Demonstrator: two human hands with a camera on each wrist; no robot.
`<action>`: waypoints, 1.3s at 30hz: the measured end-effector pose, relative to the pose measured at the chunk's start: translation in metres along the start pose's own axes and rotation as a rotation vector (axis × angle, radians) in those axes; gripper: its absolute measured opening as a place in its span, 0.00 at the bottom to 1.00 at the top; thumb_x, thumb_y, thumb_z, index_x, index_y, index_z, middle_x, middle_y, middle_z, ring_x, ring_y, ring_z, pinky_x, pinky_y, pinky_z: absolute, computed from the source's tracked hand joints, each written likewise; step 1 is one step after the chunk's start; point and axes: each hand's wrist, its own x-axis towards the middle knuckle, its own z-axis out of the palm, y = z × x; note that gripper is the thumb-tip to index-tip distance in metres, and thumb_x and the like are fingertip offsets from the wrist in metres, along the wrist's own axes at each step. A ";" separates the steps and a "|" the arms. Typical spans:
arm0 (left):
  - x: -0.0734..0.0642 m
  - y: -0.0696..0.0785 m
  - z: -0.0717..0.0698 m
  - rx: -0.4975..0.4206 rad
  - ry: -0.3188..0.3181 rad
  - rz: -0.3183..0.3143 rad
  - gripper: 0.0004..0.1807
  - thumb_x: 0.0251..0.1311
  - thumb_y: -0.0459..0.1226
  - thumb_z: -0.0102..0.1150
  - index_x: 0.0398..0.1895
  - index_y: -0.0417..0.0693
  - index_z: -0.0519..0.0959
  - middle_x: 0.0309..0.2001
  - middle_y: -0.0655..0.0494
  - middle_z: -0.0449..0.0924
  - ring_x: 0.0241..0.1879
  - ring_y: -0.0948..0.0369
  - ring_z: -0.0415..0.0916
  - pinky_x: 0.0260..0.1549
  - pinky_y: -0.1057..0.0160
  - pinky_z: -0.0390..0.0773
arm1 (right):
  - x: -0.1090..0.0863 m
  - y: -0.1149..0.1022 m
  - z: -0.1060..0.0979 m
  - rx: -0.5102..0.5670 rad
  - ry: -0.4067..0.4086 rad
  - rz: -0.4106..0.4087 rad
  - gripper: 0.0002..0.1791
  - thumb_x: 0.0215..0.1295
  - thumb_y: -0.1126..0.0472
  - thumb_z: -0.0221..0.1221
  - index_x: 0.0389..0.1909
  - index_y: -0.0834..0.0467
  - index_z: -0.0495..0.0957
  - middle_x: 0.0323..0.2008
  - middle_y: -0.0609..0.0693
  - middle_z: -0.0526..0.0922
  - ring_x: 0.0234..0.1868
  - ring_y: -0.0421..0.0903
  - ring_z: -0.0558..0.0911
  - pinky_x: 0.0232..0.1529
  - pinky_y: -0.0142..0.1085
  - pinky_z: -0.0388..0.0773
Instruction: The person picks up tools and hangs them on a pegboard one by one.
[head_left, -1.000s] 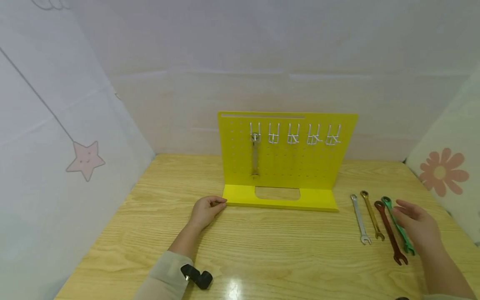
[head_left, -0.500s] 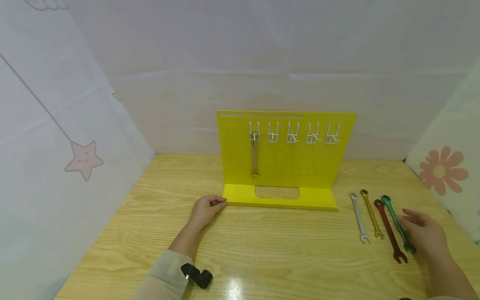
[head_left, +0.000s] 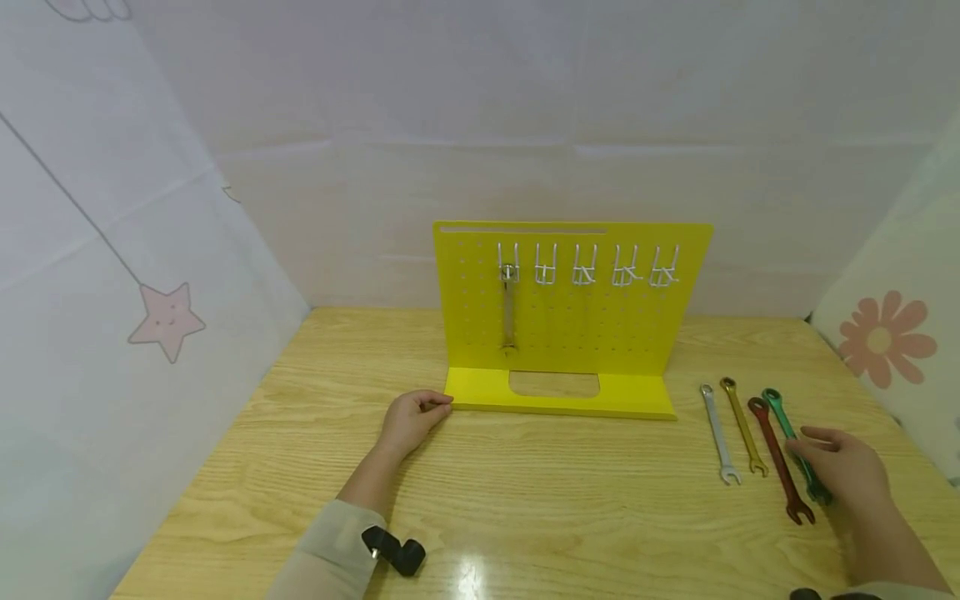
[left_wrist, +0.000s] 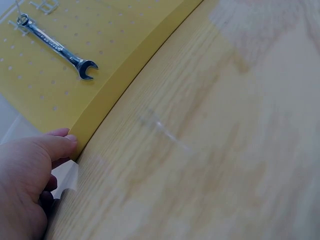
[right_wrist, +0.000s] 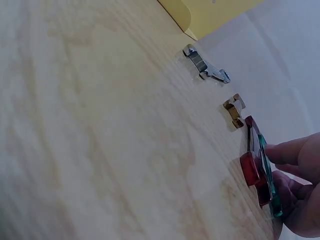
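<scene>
Reaching over the green wrench [head_left: 795,442] with our right hand [head_left: 843,473], we have the fingers curling down onto its shaft; the right wrist view shows a fingertip and thumb closing on the green wrench [right_wrist: 267,175] where it lies on the worktop [head_left: 540,492], though we cannot tell whether the pinch is complete. Our left hand [head_left: 408,421] rests loosely curled on the worktop with its fingertips touching the near left corner of the yellow pegboard stand [head_left: 562,333], holding nothing. Just left of our right hand lie the red wrench [head_left: 780,462], then the gold wrench [head_left: 744,429] and the silver wrench [head_left: 718,435]; one more silver wrench [head_left: 508,308] hangs from the leftmost hook, beyond our left hand. We judge the main risk to be the red wrench: in the right wrist view it lies just against the green one, so fingers digging under the green shaft could nudge or drag it along, and a thin flat shaft on smooth wood may slip from a shallow pinch. Compared with a second ago, our right hand has dropped from hovering with spread fingers to closing on the wrench, while our left hand has not moved.
</scene>
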 end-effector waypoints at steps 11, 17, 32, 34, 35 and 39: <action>-0.001 -0.001 0.000 -0.006 0.004 0.008 0.07 0.61 0.39 0.65 0.40 0.50 0.88 0.41 0.55 0.85 0.35 0.62 0.73 0.37 0.64 0.73 | -0.001 -0.012 0.003 0.000 0.026 0.099 0.40 0.69 0.41 0.53 0.67 0.70 0.63 0.66 0.78 0.59 0.57 0.76 0.65 0.49 0.57 0.72; -0.001 0.000 0.000 -0.007 0.004 0.007 0.08 0.61 0.39 0.65 0.41 0.48 0.87 0.42 0.54 0.85 0.36 0.62 0.74 0.38 0.63 0.73 | -0.005 -0.017 0.005 -0.013 0.021 0.096 0.37 0.70 0.44 0.53 0.66 0.70 0.64 0.65 0.79 0.59 0.58 0.77 0.64 0.49 0.57 0.72; -0.001 0.000 0.000 -0.014 0.000 0.003 0.08 0.61 0.39 0.65 0.41 0.48 0.88 0.40 0.54 0.85 0.35 0.61 0.74 0.39 0.63 0.73 | -0.002 -0.014 0.009 0.029 0.064 0.090 0.35 0.68 0.44 0.56 0.62 0.69 0.69 0.61 0.75 0.68 0.55 0.71 0.68 0.43 0.50 0.71; -0.001 0.000 0.001 -0.012 0.000 0.008 0.08 0.61 0.39 0.65 0.41 0.48 0.87 0.41 0.54 0.85 0.36 0.62 0.74 0.38 0.63 0.73 | -0.001 -0.012 0.009 0.069 0.055 0.107 0.36 0.68 0.43 0.56 0.63 0.69 0.68 0.63 0.76 0.65 0.58 0.73 0.65 0.47 0.53 0.71; -0.001 0.000 0.000 -0.015 0.000 0.007 0.08 0.61 0.39 0.66 0.41 0.49 0.87 0.41 0.54 0.85 0.36 0.62 0.74 0.39 0.63 0.73 | -0.001 -0.011 0.008 0.083 0.052 0.113 0.37 0.68 0.42 0.56 0.64 0.68 0.68 0.64 0.76 0.63 0.60 0.74 0.63 0.48 0.54 0.70; -0.001 -0.001 0.000 -0.012 0.004 0.013 0.08 0.61 0.39 0.66 0.41 0.49 0.87 0.43 0.54 0.86 0.37 0.62 0.75 0.39 0.63 0.74 | 0.001 -0.009 0.008 0.120 0.050 0.111 0.38 0.69 0.42 0.55 0.65 0.69 0.66 0.64 0.75 0.64 0.60 0.73 0.63 0.45 0.51 0.72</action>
